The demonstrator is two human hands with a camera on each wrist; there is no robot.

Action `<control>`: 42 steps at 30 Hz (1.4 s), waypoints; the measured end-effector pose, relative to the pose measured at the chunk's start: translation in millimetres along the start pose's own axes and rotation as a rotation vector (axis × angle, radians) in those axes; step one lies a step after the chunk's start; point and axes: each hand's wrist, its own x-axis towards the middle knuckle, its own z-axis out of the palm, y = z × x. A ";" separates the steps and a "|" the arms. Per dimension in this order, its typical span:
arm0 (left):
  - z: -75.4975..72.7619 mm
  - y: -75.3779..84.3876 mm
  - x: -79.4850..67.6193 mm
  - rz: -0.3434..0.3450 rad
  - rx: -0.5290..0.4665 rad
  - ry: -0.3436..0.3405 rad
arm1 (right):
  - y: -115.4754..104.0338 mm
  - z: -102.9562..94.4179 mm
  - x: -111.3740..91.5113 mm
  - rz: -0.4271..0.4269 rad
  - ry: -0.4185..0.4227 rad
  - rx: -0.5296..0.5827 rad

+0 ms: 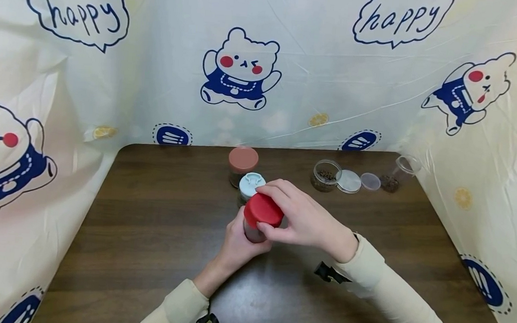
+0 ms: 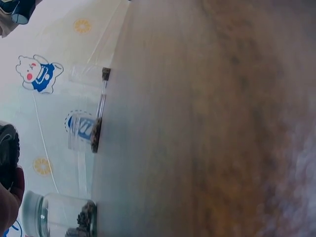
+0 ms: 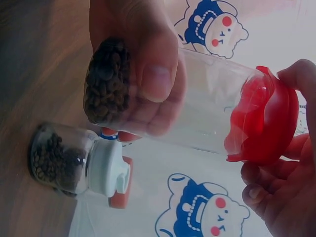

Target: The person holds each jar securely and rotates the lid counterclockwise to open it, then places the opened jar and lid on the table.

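Observation:
Over the middle of the table, both hands hold a tall clear jar (image 3: pixel 207 103) with a red scalloped lid (image 1: pixel 263 209). Dark coffee beans (image 3: pixel 106 81) lie in its base. My left hand (image 1: pixel 240 238) grips the jar's lower body, thumb across the front in the right wrist view. Fingers and thumb of my right hand (image 1: pixel 301 217) are spread round the red lid. Just behind stands a glass jar with a light blue lid (image 1: pixel 252 183), beans inside (image 3: pixel 52 158). Farther back is a jar with a pinkish lid (image 1: pixel 242 159).
Toward the back right stand an open glass jar (image 1: pixel 322 178) with beans and a clear cup (image 1: pixel 407 167) with beans at its bottom. Between them lie a whitish round lid (image 1: pixel 349 182) and a smaller translucent lid (image 1: pixel 370 182). A printed sheet (image 1: pixel 288 128) hangs behind the wooden table (image 1: pixel 155 224).

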 end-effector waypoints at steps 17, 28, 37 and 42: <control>-4.1 33.0 6.7 -0.002 -0.024 0.087 | 25.5 -9.5 -17.0 0.095 0.163 -0.071; -7.2 42.9 7.5 -0.007 -0.073 0.103 | 64.3 -18.2 -64.1 0.295 0.205 -0.139; -9.9 43.0 7.3 0.008 -0.093 0.109 | 105.3 -26.2 -118.8 0.534 0.130 -0.187; -11.6 43.9 6.4 -0.003 -0.098 0.111 | 135.0 -33.6 -146.2 0.636 0.089 -0.235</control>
